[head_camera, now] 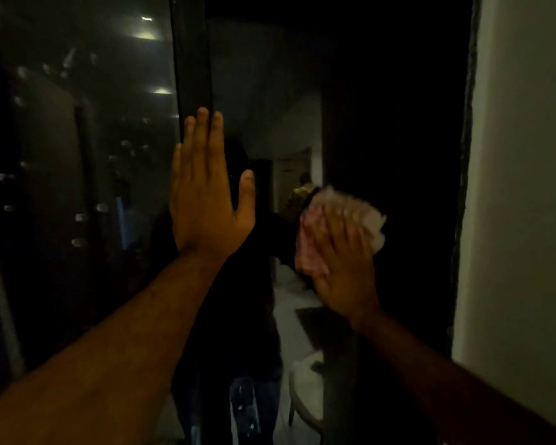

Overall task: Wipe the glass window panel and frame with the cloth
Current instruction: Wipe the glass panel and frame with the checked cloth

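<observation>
A dark glass window panel (398, 123) fills the middle of the head view and reflects a dim room. A black vertical frame bar (191, 59) runs down its left side. My left hand (206, 194) lies flat against the bar and the glass, palm forward, fingers straight and holding nothing. My right hand (344, 264) presses a crumpled pink and white cloth (344, 213) against the glass at mid height, right of centre. The cloth and the fingers are blurred.
A second glass pane (77, 139) at the left carries pale smudges and reflected lights. A pale wall (520, 187) borders the window on the right, past a dark rough frame edge (466, 155). A chair (305, 393) shows in the reflection low down.
</observation>
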